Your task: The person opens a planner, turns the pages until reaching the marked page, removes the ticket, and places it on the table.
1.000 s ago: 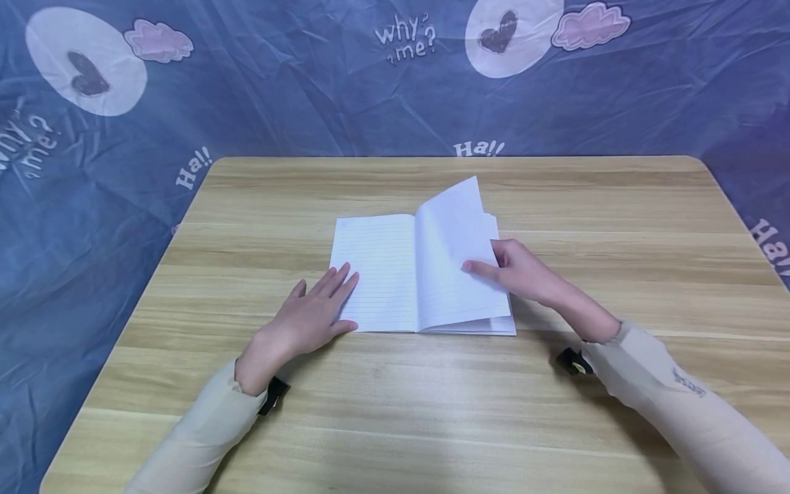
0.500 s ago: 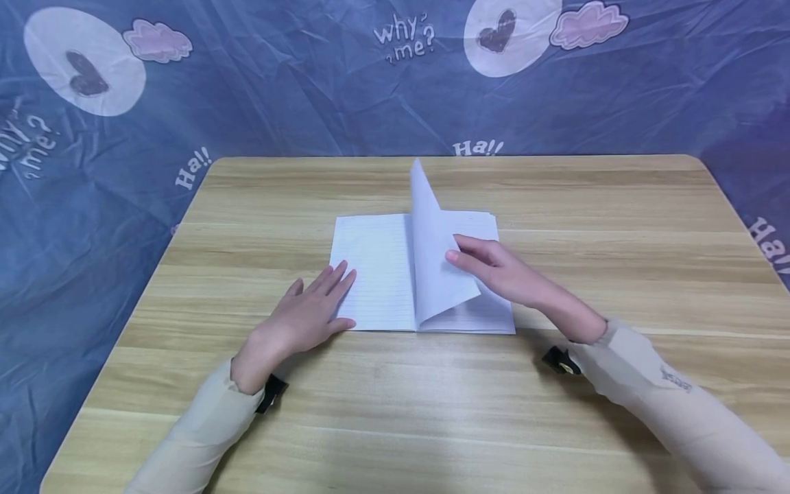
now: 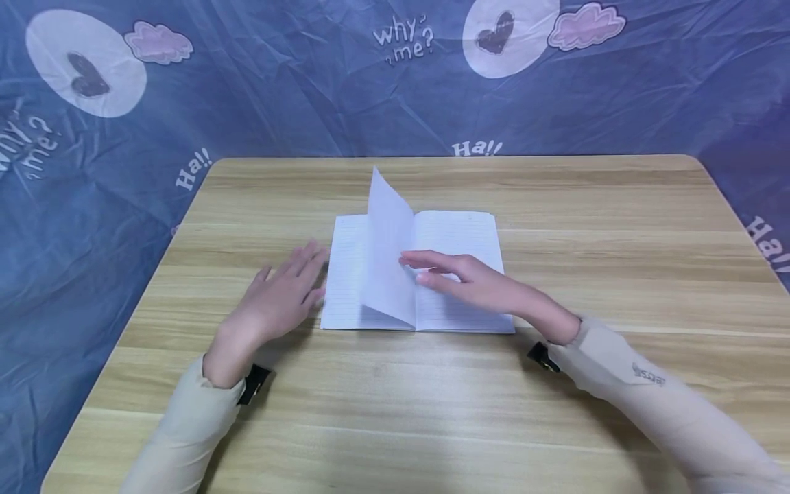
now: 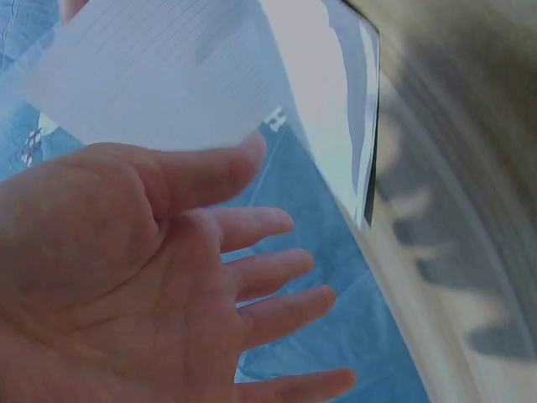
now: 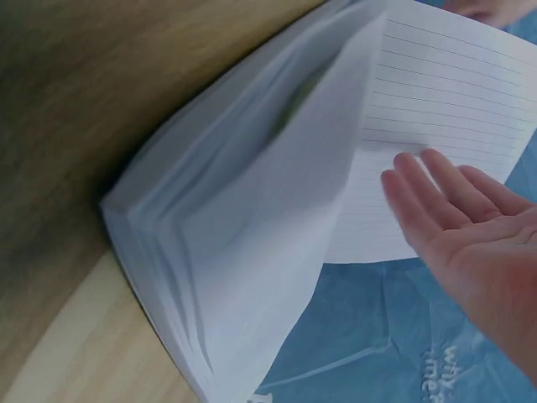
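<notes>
Hovering over the right half of the open notebook (image 3: 465, 233), the person's right hand (image 3: 478, 283) has its fingers nearly straight and its thumb apart, gripping nothing. Its fingertips overlap the raised leaf (image 3: 390, 240) close to the spine; whether they touch it I cannot tell. Just beside the notebook's left edge is the left hand (image 3: 278, 298), palm down, fingers extended and thumb out, with nothing held. The left wrist view shows these fingers spread apart.

The notebook lies on the wooden table (image 3: 407, 412), with ruled pages on both sides. The raised leaf stands up from its spine, leaning over the left page. Nearer the wearer than the notebook are the beige left sleeve (image 3: 182, 432) and right sleeve (image 3: 660, 408), each with a black device (image 3: 254, 384) at the wrist. Beyond the notebook and the table's far edge hangs blue cloth (image 3: 278, 89), printed with white lettering (image 3: 404, 39) and pink clouds (image 3: 586, 27).
</notes>
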Tool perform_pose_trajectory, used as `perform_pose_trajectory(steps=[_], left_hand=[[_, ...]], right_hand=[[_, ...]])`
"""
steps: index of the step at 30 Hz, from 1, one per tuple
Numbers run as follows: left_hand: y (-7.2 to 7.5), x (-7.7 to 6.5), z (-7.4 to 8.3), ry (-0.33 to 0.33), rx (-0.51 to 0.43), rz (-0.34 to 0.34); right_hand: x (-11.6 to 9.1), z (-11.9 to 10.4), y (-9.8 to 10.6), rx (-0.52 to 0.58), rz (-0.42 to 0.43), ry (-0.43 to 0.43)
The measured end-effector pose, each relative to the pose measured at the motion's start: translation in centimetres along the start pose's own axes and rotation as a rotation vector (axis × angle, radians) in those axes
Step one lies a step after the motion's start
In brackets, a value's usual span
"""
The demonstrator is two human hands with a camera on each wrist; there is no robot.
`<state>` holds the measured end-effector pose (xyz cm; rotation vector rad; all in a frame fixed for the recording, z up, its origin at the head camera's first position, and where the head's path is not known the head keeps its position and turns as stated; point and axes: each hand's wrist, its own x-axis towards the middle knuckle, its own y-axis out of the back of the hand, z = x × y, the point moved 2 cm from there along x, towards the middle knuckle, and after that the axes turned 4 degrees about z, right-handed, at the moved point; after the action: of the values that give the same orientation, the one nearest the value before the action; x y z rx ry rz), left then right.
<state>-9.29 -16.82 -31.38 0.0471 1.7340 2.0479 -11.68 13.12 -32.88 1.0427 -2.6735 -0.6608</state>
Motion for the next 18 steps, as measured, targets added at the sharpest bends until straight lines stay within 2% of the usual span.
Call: perform_pose_trajectory(steps=[5, 12, 18], left_hand=[[0.6, -0.1, 0.1, 0.001, 0.019, 0.007], [0.5, -0.1, 0.6, 0.025, -0.01, 0.01], [-0.8, 0.3, 1.5, -0.038, -0.049, -0.01]], right_hand=[[0.5, 0.3, -1.2, -0.219, -0.043, 0.038], [0.8, 0.5, -2.5, -0.41, -0.121, 0.069], [0.9, 0.4, -2.9, -0.52, -0.127, 0.126]])
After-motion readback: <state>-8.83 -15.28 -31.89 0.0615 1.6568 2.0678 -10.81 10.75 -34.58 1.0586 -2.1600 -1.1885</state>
